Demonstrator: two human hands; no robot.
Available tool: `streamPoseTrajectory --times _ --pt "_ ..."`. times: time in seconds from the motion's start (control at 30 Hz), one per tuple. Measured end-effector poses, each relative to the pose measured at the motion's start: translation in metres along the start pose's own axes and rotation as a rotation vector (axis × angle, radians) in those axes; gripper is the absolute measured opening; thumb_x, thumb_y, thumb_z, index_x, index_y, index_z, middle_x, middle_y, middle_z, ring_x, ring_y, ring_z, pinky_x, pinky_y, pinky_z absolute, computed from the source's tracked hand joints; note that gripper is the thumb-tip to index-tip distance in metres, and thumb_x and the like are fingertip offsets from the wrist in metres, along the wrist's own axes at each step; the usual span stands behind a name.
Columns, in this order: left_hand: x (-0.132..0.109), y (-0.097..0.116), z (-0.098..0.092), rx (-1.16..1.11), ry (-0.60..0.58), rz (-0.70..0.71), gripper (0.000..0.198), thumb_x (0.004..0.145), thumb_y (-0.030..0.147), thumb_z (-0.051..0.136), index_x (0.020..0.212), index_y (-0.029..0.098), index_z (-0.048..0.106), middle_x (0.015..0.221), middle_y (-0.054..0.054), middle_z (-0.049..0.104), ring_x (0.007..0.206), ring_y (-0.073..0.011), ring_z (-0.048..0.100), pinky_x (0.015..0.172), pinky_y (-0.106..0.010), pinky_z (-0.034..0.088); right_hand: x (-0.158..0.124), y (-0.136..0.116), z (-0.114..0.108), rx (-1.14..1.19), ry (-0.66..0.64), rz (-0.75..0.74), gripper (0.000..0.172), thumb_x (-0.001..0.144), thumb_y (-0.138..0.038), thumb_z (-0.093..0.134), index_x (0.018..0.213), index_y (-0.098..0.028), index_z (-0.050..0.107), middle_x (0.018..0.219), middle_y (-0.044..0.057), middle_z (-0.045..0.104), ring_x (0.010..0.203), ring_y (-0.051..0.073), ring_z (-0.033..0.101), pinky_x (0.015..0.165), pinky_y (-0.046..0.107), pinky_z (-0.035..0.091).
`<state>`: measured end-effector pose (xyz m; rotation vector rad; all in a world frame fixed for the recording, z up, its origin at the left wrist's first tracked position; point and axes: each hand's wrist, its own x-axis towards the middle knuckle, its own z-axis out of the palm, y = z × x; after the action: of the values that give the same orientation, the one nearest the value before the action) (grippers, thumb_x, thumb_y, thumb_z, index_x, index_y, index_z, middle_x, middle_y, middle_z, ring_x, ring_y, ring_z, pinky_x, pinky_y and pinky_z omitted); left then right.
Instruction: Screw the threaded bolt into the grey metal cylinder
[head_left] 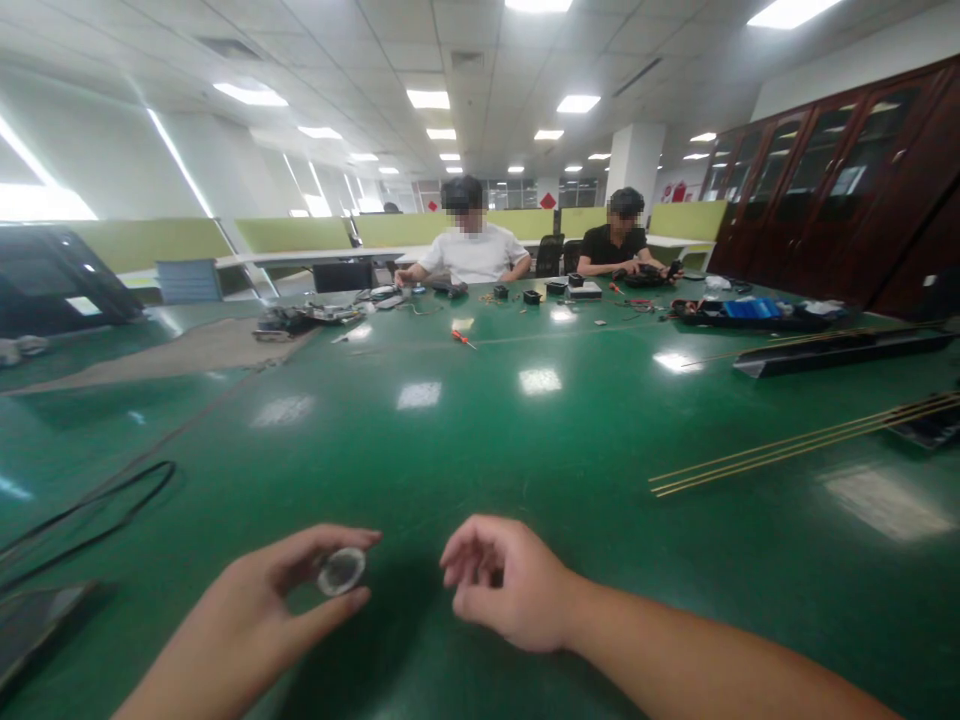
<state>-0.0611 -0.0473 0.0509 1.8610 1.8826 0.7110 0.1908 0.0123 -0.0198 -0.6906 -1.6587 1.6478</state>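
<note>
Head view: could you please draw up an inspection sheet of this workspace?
Surface: glossy green table, reflecting the ceiling lights.
Job's things: small round disc, pinched between thumb and fingers.
Clutter: thin rods and a long black bar at right; red screwdriver and small parts far across.
Hands: left hand shut on the disc; right hand beside it, loosely curled, empty.
Cables: black cable looped at left.
Surroundings: two seated people working at the far side; wooden cabinets at right; green partitions behind.
</note>
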Motion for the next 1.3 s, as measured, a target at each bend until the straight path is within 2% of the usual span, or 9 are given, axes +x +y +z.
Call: streamPoseTrajectory --times 0.07,0.13,0.2,0.33,0.47,0.9,1.1,1.3 --pt "0.024 0.023 0.018 -0.078 -0.173 0.07 0.027 0.08 0.034 0.075 0.104 0.023 0.074 0.104 -0.002 0.076 0.096 -0.0253 0.07 0.088 -0.032 0.053 0.008 0.0 -0.009 -0.092 0.299 -0.037 0.043 0.062 0.009 0.053 0.095 -0.017 0.061 0.088 0.0 0.065 0.074 0.011 0.057 0.062 0.021 0.041" --pt "0.042 0.04 0.035 -0.128 -0.254 0.126 0.023 0.081 0.033 0.073 0.101 0.021 0.074 0.096 -0.002 0.076 0.089 -0.0237 0.07 0.081 -0.03 0.052 0.015 0.002 -0.018 -0.109 0.418 -0.017 0.052 0.058 0.01 0.045 0.101 -0.017 0.057 0.094 0.001 0.062 0.079 0.013 0.057 0.065 0.023 0.042" --pt "0.051 0.044 0.049 -0.123 -0.264 0.176 0.024 0.082 0.035 0.072 0.102 0.022 0.075 0.096 -0.002 0.075 0.089 -0.0233 0.069 0.08 -0.03 0.051 0.017 0.006 -0.021 -0.119 0.459 0.009 0.06 0.056 0.01 0.042 0.108 -0.017 0.055 0.1 0.003 0.061 0.083 0.014 0.057 0.068 0.024 0.044" --pt "0.055 0.023 0.062 -0.116 -0.225 0.282 0.027 0.085 0.039 0.072 0.107 0.025 0.074 0.096 -0.001 0.073 0.09 -0.0219 0.067 0.08 -0.029 0.048 0.011 0.012 -0.016 -0.279 0.394 0.007 0.073 0.057 0.01 0.047 0.121 -0.023 0.054 0.112 0.002 0.061 0.093 0.016 0.058 0.078 0.028 0.047" --pt "0.055 0.006 0.068 -0.149 -0.247 0.294 0.024 0.088 0.042 0.071 0.105 0.026 0.074 0.09 0.001 0.072 0.083 -0.0194 0.066 0.074 -0.026 0.046 0.003 0.01 -0.008 -0.4 0.353 -0.052 0.069 0.061 0.006 0.055 0.123 -0.025 0.052 0.116 0.003 0.061 0.1 0.018 0.059 0.09 0.033 0.047" --pt "0.052 0.006 0.077 -0.27 -0.239 0.282 0.027 0.084 0.031 0.076 0.111 0.027 0.074 0.094 0.002 0.075 0.086 -0.0186 0.068 0.078 -0.027 0.048 0.001 -0.001 -0.005 -0.442 0.281 -0.012 0.032 0.076 -0.004 0.062 0.101 -0.023 0.064 0.099 0.0 0.067 0.093 0.017 0.063 0.084 0.03 0.048" --pt "0.05 0.009 0.075 -0.278 -0.256 0.311 0.024 0.086 0.033 0.076 0.11 0.028 0.075 0.092 0.002 0.075 0.084 -0.0183 0.069 0.076 -0.026 0.049 0.002 -0.004 -0.006 -0.434 0.284 -0.041 0.03 0.078 -0.005 0.062 0.101 -0.023 0.068 0.099 0.001 0.067 0.095 0.018 0.064 0.085 0.03 0.048" --pt "0.051 0.01 0.075 -0.271 -0.278 0.313 0.026 0.087 0.034 0.075 0.112 0.028 0.074 0.094 0.001 0.075 0.086 -0.0183 0.069 0.076 -0.026 0.048 0.002 -0.003 -0.007 -0.463 0.264 -0.038 0.024 0.078 -0.006 0.064 0.096 -0.022 0.069 0.094 0.0 0.068 0.088 0.017 0.064 0.08 0.028 0.047"
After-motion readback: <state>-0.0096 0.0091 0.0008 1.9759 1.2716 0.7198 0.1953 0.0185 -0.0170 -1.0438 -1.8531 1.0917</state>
